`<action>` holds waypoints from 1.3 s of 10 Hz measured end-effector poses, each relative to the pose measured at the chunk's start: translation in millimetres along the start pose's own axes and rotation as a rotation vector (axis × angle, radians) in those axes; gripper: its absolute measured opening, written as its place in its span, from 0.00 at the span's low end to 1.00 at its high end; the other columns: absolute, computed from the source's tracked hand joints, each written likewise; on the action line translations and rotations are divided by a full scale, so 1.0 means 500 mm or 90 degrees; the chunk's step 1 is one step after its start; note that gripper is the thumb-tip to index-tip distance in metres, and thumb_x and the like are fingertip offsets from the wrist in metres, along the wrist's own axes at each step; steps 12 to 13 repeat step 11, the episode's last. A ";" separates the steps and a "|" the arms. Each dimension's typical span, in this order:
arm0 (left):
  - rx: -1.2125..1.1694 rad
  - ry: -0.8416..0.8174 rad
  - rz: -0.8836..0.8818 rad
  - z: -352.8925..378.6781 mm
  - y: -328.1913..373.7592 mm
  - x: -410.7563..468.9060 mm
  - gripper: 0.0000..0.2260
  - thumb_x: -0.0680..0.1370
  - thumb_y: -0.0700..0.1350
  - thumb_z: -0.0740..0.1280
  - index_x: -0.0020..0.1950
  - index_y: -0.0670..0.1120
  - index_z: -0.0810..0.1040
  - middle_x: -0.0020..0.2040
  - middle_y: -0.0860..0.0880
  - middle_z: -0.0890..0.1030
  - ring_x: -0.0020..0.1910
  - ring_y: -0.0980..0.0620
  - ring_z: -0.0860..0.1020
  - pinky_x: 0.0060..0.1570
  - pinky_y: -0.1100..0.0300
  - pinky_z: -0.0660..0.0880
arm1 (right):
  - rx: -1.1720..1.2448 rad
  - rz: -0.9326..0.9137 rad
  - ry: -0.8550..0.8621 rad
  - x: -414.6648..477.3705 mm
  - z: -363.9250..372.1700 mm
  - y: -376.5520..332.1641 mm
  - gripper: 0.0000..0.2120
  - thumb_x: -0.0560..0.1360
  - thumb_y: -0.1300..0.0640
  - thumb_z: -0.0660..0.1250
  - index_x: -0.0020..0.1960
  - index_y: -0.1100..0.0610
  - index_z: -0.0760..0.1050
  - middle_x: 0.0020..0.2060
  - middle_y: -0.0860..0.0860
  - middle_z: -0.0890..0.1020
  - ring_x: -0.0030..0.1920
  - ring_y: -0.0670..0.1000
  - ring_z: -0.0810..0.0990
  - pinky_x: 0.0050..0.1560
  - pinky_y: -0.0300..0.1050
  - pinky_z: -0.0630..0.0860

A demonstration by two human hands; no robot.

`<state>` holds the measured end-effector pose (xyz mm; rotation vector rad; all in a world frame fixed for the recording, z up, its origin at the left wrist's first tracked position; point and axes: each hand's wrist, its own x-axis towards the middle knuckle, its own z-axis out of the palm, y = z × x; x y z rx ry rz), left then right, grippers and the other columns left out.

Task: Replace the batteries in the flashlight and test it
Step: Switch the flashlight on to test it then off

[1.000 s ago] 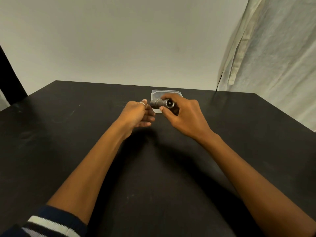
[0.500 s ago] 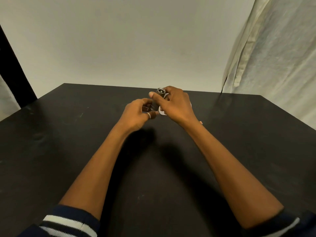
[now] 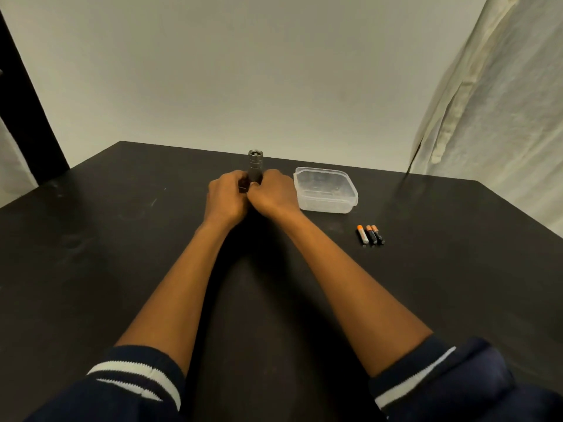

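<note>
A small grey metal flashlight (image 3: 255,165) stands upright near the middle of the black table (image 3: 122,239), lens end up. My left hand (image 3: 225,197) and my right hand (image 3: 271,194) both close around its lower part, knuckles touching; the base of the flashlight is hidden by my fingers. Three small batteries (image 3: 370,234) with orange tips lie side by side on the table to the right of my right forearm, apart from both hands.
A clear plastic container (image 3: 325,190) without a lid sits just right of my right hand. A pale curtain (image 3: 493,102) hangs at the right edge of the table. A dark post (image 3: 27,117) stands at the far left.
The flashlight went from lying sideways in my right hand to standing upright, held by both hands. The container and the three batteries have come into view on the right.
</note>
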<state>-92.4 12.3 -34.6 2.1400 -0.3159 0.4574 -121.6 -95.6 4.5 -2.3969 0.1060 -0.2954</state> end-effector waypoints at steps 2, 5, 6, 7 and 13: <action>-0.050 -0.005 -0.073 0.015 -0.028 0.062 0.15 0.79 0.41 0.59 0.34 0.52 0.78 0.34 0.56 0.78 0.30 0.60 0.75 0.29 0.65 0.68 | 0.077 0.022 0.018 0.063 0.045 0.001 0.04 0.79 0.58 0.62 0.47 0.57 0.73 0.45 0.54 0.78 0.47 0.56 0.79 0.45 0.48 0.72; -0.009 -0.019 -0.044 0.067 -0.068 0.190 0.11 0.79 0.41 0.60 0.41 0.42 0.78 0.38 0.49 0.80 0.34 0.50 0.74 0.35 0.57 0.72 | 0.139 0.021 0.092 0.198 0.095 0.039 0.12 0.80 0.59 0.59 0.57 0.61 0.78 0.52 0.56 0.83 0.51 0.56 0.81 0.51 0.50 0.78; 0.068 -0.023 0.019 0.078 -0.083 0.233 0.09 0.80 0.39 0.61 0.48 0.42 0.81 0.43 0.46 0.82 0.41 0.46 0.80 0.42 0.51 0.78 | 0.152 0.004 0.102 0.246 0.105 0.052 0.11 0.80 0.60 0.59 0.57 0.62 0.78 0.51 0.56 0.82 0.48 0.55 0.80 0.46 0.45 0.73; 0.095 -0.030 0.032 0.091 -0.096 0.272 0.09 0.80 0.40 0.61 0.51 0.43 0.81 0.44 0.46 0.83 0.42 0.45 0.80 0.40 0.53 0.76 | 0.133 -0.008 0.101 0.292 0.110 0.061 0.11 0.80 0.60 0.60 0.57 0.62 0.79 0.50 0.56 0.82 0.46 0.53 0.78 0.40 0.40 0.70; 0.081 -0.040 0.018 0.106 -0.122 0.300 0.13 0.82 0.41 0.60 0.65 0.44 0.76 0.54 0.45 0.83 0.50 0.45 0.81 0.52 0.50 0.79 | 0.134 -0.012 0.080 0.334 0.124 0.068 0.08 0.79 0.58 0.62 0.53 0.61 0.77 0.46 0.55 0.82 0.44 0.54 0.80 0.34 0.40 0.69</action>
